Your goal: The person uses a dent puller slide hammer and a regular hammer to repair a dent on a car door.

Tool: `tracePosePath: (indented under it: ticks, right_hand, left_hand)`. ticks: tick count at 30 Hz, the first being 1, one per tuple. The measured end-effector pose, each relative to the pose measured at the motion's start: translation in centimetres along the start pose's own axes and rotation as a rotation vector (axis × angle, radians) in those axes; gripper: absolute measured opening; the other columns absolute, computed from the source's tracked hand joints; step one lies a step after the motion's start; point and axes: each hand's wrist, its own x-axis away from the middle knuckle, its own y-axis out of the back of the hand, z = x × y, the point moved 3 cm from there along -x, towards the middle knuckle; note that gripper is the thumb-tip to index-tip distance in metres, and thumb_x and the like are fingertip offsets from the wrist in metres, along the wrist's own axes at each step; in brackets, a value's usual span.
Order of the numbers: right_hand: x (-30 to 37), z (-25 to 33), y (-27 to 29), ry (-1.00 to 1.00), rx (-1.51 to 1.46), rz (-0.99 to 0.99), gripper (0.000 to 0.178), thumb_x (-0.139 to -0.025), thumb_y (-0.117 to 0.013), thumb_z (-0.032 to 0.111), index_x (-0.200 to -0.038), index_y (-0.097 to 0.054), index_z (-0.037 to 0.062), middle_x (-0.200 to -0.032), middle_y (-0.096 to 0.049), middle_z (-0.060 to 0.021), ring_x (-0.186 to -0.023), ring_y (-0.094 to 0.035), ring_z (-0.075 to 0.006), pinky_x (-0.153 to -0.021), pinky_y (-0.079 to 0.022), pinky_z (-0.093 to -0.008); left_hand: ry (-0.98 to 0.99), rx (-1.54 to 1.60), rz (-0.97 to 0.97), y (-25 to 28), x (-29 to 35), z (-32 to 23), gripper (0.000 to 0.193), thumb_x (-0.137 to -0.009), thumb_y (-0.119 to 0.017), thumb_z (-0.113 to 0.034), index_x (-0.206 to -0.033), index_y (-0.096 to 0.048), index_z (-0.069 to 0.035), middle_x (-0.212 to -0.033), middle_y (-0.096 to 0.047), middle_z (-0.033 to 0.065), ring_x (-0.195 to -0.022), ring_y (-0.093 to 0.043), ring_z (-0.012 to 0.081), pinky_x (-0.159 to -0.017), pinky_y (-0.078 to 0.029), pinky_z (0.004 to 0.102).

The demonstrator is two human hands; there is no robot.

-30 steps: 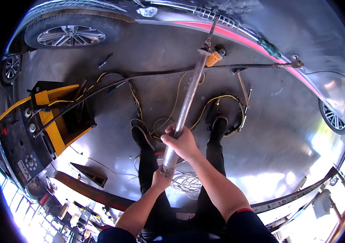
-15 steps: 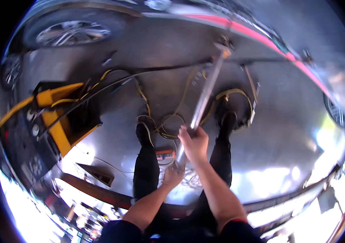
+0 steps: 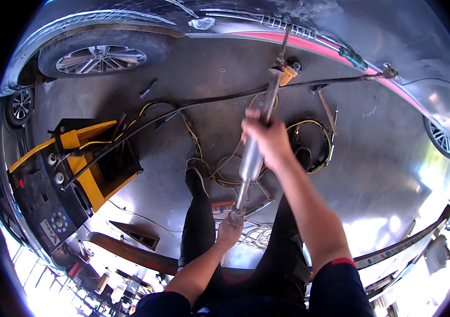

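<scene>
A long metal slide hammer (image 3: 251,158) slants up and away from me toward the car's side. Its thin hooked end reaches a row of small metal loops (image 3: 275,22) on the bare lower panel (image 3: 320,16); whether it is hooked in I cannot tell. My left hand (image 3: 229,230) is closed round the grip at the near end. Farther up, my right hand (image 3: 267,134) wraps round the thick sliding weight, slightly blurred. Beside the far end lies a yellow and black power tool (image 3: 290,72) on the floor. A green-handled screwdriver (image 3: 352,58) rests against the panel by the loops.
At left stands a yellow and black machine (image 3: 85,179), its dark cable (image 3: 209,99) running across to a clamp (image 3: 388,72) on the panel. A yellow hose (image 3: 193,140) coils near my feet. A hammer (image 3: 326,111) lies at right; a car wheel (image 3: 101,59) is far left.
The slide hammer's far end has come up to the loops on the panel. My right hand has moved away from me along it, apart from my left hand.
</scene>
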Motion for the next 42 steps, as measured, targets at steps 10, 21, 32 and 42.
tracePosePath:
  ticks: [10, 21, 32, 42]
  right_hand:
    - [9.1, -11.2, -1.5, -0.1, -0.143, -0.124, 0.015, -0.091, -0.068, 0.012, -0.089, -0.064, -0.0019, -0.076, -0.063, -0.0036, -0.07, -0.063, -0.0112, -0.065, -0.051, -0.0277]
    - [7.8, -11.1, -0.9, -0.091, -0.055, -0.03, 0.009, -0.09, -0.067, 0.004, -0.096, -0.062, -0.002, -0.085, -0.065, -0.0066, -0.079, -0.065, -0.0137, -0.074, -0.052, -0.0271]
    - [7.2, -10.7, -1.1, -0.087, 0.044, 0.005, 0.01, -0.09, -0.065, 0.006, -0.097, -0.063, -0.0018, -0.083, -0.066, -0.0055, -0.078, -0.064, -0.012, -0.071, -0.051, -0.0262]
    - [6.0, -11.5, -2.1, -0.066, 0.047, -0.022, 0.03, -0.086, -0.078, 0.018, -0.107, -0.067, -0.0012, -0.079, -0.066, -0.0011, -0.071, -0.06, -0.0074, -0.065, -0.05, -0.0249]
  left_hand:
    - [0.251, -0.04, 0.023, 0.1, 0.9, 0.8, 0.035, -0.092, -0.064, -0.029, -0.114, -0.062, -0.002, -0.099, -0.07, 0.0215, -0.096, -0.069, 0.0379, -0.079, -0.054, 0.0429]
    - [0.134, -0.014, 0.08, -0.6, -1.7, 2.8, 0.033, -0.09, -0.067, -0.026, -0.11, -0.061, 0.0, -0.098, -0.071, 0.0194, -0.096, -0.07, 0.0347, -0.081, -0.054, 0.0417]
    - [0.202, -0.012, 0.09, -0.8, -2.1, 2.3, 0.032, -0.088, -0.067, -0.025, -0.109, -0.064, -0.002, -0.099, -0.071, 0.0197, -0.098, -0.069, 0.037, -0.084, -0.054, 0.043]
    - [0.206, -0.065, 0.094, 0.2, -2.4, 2.7, 0.03, -0.088, -0.066, -0.026, -0.106, -0.065, -0.003, -0.096, -0.072, 0.0187, -0.094, -0.07, 0.0349, -0.079, -0.055, 0.0412]
